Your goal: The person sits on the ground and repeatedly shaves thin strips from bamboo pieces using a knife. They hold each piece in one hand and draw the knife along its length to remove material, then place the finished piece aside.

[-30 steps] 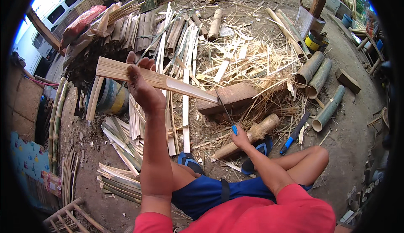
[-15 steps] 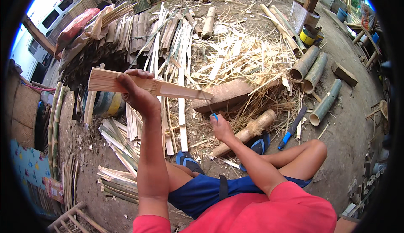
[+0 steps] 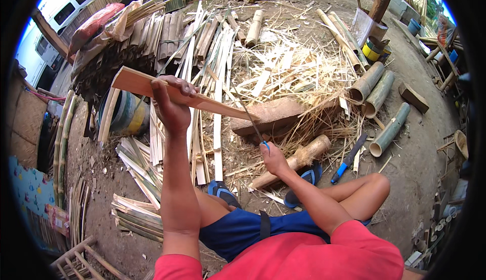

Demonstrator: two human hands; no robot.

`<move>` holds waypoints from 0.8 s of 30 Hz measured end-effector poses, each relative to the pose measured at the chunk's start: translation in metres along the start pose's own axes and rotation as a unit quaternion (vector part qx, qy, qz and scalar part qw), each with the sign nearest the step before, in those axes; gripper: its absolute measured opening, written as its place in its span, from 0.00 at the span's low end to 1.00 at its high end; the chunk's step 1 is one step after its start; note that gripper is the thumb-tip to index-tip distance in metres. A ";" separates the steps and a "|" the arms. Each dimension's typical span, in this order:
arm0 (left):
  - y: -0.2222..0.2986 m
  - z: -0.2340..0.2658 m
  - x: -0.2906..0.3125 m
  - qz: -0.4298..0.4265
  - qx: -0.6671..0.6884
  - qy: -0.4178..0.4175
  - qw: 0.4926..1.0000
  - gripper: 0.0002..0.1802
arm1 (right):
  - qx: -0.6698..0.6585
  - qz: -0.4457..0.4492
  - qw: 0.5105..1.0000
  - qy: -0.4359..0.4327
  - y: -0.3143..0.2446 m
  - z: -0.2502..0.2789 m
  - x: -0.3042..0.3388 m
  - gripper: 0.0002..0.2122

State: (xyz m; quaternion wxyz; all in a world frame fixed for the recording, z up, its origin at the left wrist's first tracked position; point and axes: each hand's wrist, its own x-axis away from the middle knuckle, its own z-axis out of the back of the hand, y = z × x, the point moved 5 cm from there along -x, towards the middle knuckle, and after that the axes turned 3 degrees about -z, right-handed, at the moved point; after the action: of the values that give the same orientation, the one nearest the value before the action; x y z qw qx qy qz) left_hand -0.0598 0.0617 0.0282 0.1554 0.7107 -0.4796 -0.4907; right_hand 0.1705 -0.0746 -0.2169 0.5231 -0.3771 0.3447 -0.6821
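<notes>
My left hand [image 3: 173, 105] is raised and closed round a flat, pale bamboo slat [image 3: 223, 107], thumb on the near side. The slat slopes down to the right, its far end by a wooden block [image 3: 278, 114]. My right hand [image 3: 276, 159] grips the blue handle of a knife. The thin dark knife blade [image 3: 254, 124] points up and left, crossing close to the slat's right end; I cannot tell whether they touch. Below my right hand lies a short bamboo log [image 3: 298, 162] with a frayed end.
Beyond the block spreads a heap of shavings [image 3: 288, 72]. A second blue-handled blade [image 3: 349, 158] lies on the ground at right, near green bamboo tubes [image 3: 390, 129]. Split strips [image 3: 139, 219] lie at left, by a bucket [image 3: 134, 115]. A ladder-like frame [image 3: 83, 260] is at lower left.
The slat has turned in my left hand, showing more of its broad face, and its right end sits slightly lower. My right hand and the knife have shifted slightly right and down.
</notes>
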 end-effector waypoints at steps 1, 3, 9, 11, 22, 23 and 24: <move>0.001 -0.001 0.000 -0.005 -0.004 0.004 1.000 0.27 | 0.019 -0.091 0.996 -0.014 0.027 0.002 -0.013 0.22; 0.003 -0.005 0.000 -0.015 0.005 0.007 1.000 0.26 | 0.061 -0.182 0.981 -0.041 0.054 0.004 -0.026 0.23; 0.001 -0.004 -0.001 -0.029 -0.013 0.066 0.997 0.25 | 0.017 0.041 0.999 -0.018 -0.023 -0.001 -0.002 0.22; -0.001 -0.001 -0.001 -0.019 0.006 0.076 0.997 0.25 | -0.017 0.135 0.991 -0.010 -0.048 -0.009 0.009 0.21; 0.005 0.020 -0.007 -0.020 -0.016 0.095 0.995 0.46 | 0.065 0.040 0.996 0.041 0.060 -0.024 -0.017 0.24; 0.005 0.021 -0.007 -0.012 -0.010 0.102 0.995 0.46 | 0.100 -0.021 0.994 0.026 0.073 -0.021 -0.011 0.25; 0.006 0.023 -0.006 -0.005 -0.011 0.119 0.993 0.47 | 0.095 -0.124 0.987 0.025 0.087 -0.016 -0.008 0.25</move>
State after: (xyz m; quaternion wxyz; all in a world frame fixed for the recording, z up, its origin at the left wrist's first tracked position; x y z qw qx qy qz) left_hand -0.0827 0.0693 0.0244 0.2166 0.7648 -0.4489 -0.4082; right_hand 0.1978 -0.0845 -0.3011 0.4593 -0.3487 0.2414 -0.7805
